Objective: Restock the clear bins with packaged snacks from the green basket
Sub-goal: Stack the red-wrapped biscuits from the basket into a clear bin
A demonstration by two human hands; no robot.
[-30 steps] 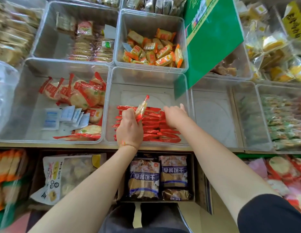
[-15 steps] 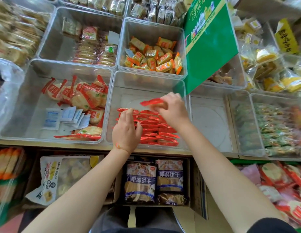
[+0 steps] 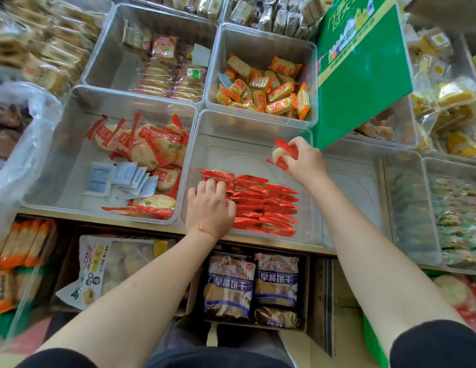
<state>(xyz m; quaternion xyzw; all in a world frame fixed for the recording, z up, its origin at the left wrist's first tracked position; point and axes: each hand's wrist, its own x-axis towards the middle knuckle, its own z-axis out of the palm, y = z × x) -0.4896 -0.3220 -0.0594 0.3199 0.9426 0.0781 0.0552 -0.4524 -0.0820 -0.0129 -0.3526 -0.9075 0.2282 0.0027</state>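
Currently I log the right hand (image 3: 306, 162) raised over the far right part of the clear bin (image 3: 255, 123), fingers curled round one red-wrapped snack packet (image 3: 283, 154); the hand covers the packet's right end. The left hand (image 3: 209, 207) lies palm down, fingers bent, on the left end of the row of red packets (image 3: 260, 205) standing on edge in that bin; I cannot tell whether it grips any, since its fingertips are hidden among the wrappers. The green basket (image 3: 372, 341) shows only as a sliver of mesh at lower right, cut off by the frame and the right forearm. A green sign (image 3: 364, 75) hides part of the bins behind it. Far bins are blurred.
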